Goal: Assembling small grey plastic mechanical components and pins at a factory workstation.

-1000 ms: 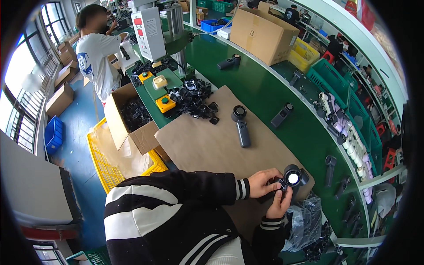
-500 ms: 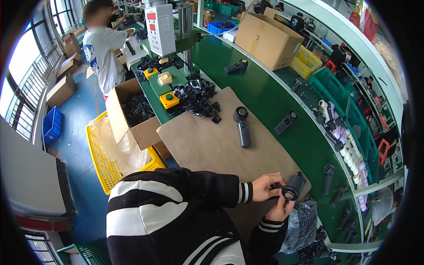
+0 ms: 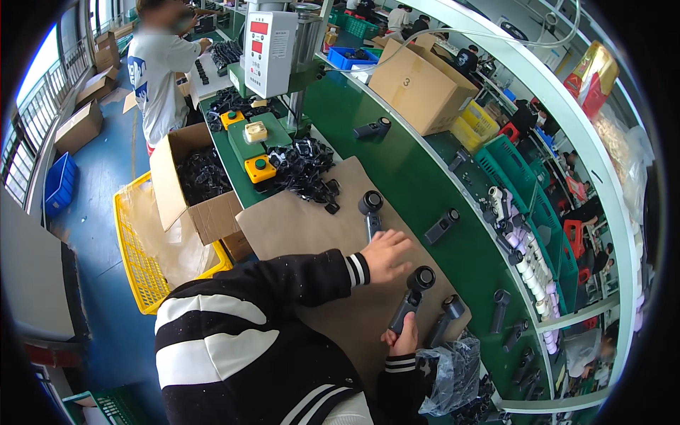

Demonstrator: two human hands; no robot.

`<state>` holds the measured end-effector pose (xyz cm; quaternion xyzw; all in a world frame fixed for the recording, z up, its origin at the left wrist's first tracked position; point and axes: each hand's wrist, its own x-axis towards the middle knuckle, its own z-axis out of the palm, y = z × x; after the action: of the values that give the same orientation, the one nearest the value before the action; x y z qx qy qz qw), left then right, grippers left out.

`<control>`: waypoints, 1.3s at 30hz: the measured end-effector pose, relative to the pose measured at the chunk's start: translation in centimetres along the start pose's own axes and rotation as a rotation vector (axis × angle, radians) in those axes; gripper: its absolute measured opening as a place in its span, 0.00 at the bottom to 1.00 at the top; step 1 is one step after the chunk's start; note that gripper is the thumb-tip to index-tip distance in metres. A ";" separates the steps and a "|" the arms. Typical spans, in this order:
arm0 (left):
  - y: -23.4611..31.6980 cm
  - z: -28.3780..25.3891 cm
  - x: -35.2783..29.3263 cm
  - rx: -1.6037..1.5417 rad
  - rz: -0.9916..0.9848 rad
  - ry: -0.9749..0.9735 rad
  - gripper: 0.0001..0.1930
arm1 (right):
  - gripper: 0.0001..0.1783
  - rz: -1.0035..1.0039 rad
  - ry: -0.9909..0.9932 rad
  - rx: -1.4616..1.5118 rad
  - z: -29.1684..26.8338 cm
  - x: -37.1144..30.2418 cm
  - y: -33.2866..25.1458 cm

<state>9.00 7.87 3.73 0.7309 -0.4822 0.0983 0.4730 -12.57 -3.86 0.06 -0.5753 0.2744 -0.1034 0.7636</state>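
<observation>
My right hand (image 3: 402,337) grips the lower handle of a dark grey handheld device with a round head (image 3: 411,303), tilted with its head pointing away from me. My left hand (image 3: 388,256) is open, fingers spread, over the handle of a similar upper device (image 3: 370,204). That device lies on the brown paper sheet (image 3: 319,230); whether my fingers touch it I cannot tell. Just right of my right hand, another such device (image 3: 446,320) lies near the paper's edge. A clear plastic bag (image 3: 453,372) is beside my right wrist.
More grey devices (image 3: 443,227) lie along the green bench (image 3: 411,184). A press machine (image 3: 269,53) with yellow button boxes (image 3: 260,168) stands ahead, beside a heap of black parts (image 3: 304,166). Left are an open carton (image 3: 212,219) and a yellow basket (image 3: 134,262). A person (image 3: 159,78) works beyond.
My left hand has let go of the device and moved away to the upper device. My right hand now holds its device by the handle. Another device shows beside it; the view has shifted.
</observation>
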 end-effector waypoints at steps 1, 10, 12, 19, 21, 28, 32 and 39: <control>-0.5 -1.4 0.1 0.226 0.001 0.019 0.19 | 0.24 0.066 -0.001 -0.007 0.2 0.2 0.1; -6.8 -3.1 -3.9 0.420 -0.007 -0.271 0.15 | 0.16 0.073 0.016 0.023 3.0 8.7 -2.6; -6.5 -3.8 -4.1 0.293 -0.060 -0.347 0.14 | 0.30 -0.020 0.026 0.106 3.0 11.7 -2.4; -5.5 -6.1 -6.0 0.316 -0.239 -0.210 0.36 | 0.31 -0.138 -0.067 0.004 3.6 8.2 -6.7; -6.1 -5.7 -5.6 0.349 -0.220 -0.316 0.39 | 0.28 -0.137 -0.205 -0.166 1.5 6.0 -7.2; -4.2 -3.6 -5.3 0.051 -0.211 -0.438 0.40 | 0.09 -0.259 0.221 -0.366 -10.2 -5.9 -8.5; -0.5 -0.6 -5.6 -0.037 -0.267 -0.478 0.41 | 0.08 0.021 0.496 -0.667 -16.6 -11.9 -6.0; -4.2 -1.1 -3.6 0.033 -0.311 -0.224 0.29 | 0.06 -0.086 0.623 -1.129 -13.5 -11.7 -0.5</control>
<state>10.87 11.27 -0.37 0.8106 -0.4113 -0.0503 0.4139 -29.38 -9.55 1.46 -0.8419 0.4721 -0.1357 0.2233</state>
